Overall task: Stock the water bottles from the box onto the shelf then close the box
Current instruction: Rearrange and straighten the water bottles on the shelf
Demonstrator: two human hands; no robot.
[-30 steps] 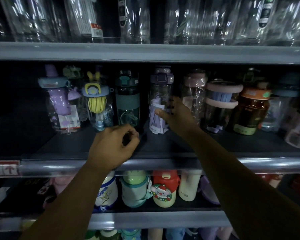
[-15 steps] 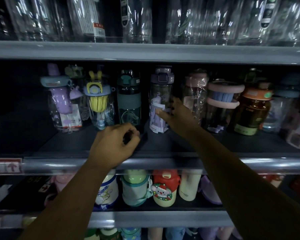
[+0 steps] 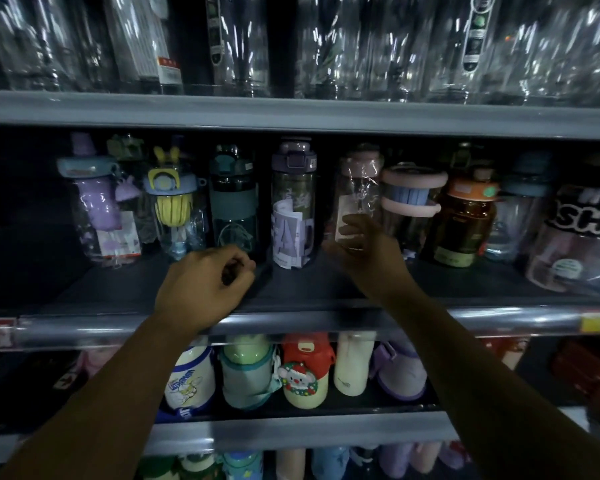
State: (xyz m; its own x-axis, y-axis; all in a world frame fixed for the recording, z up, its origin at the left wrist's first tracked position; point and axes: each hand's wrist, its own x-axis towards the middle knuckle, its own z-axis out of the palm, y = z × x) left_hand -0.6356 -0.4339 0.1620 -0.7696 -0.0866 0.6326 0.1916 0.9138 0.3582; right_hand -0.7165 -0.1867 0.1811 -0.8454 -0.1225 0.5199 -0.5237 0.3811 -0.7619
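— Where's the pink-lidded bottle (image 3: 359, 188)?

— Upright on the middle shelf (image 3: 118, 289), just right of the purple-lidded bottle (image 3: 293, 202), with a small gap between them. Its clear wrap catches the light.

— And the grip on it?

— The right hand (image 3: 364, 251) wraps round its bottom part. The thumb is on the side facing the purple-lidded bottle and the fingers curl across the front over the pale label.

— The other hand?

— The left hand (image 3: 205, 282) sits lower and to the left of the purple-lidded bottle, at the foot of the dark teal bottle (image 3: 234, 202). Its fingers are curled in tight. It's too dark there to tell whether they pinch anything.

— What else is around?

— Further left of the purple-lidded bottle is a yellow bottle with ears (image 3: 168, 202). Further right, past the pink-lidded one, are a wide pink-and-blue cup (image 3: 409, 195) and an orange-capped brown bottle (image 3: 465, 220). Below it, on the next shelf down, stands a red-capped bottle with a Christmas figure (image 3: 303, 372). Above it, the top shelf holds rows of clear wrapped bottles (image 3: 243, 39).
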